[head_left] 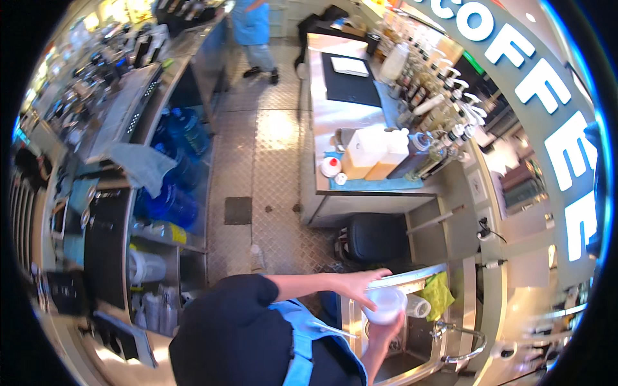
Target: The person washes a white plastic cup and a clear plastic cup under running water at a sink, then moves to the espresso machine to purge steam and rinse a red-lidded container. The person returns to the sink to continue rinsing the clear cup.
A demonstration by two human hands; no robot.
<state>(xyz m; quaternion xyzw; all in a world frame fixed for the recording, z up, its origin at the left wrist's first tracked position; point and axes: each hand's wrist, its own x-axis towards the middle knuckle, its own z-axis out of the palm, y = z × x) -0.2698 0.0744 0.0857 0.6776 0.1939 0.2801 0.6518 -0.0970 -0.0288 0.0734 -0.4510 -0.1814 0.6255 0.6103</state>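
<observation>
Over the metal sink (405, 363) I hold a round white translucent container (385, 307) between my two hands. My left hand (362, 287) reaches in from the upper side, its fingers closed about the container's rim. From below, my right hand (386, 331) grips its lower side, with part of the fingers hidden behind it. Close beside the container lies a clear plastic cup (418, 306). A yellow-green cloth (439, 296) drapes at the sink's far edge, and a curved metal faucet (473, 350) stands to the right of my hands. What the container holds is unclear.
A steel counter (351, 119) beyond bears two jugs of amber liquid (376, 154) and several pump bottles (438, 96). A black bin-like object (376, 238) stands below. Shelves (154, 257) line the left. Another person in a blue apron (251, 26) stands on the metal floor (257, 148).
</observation>
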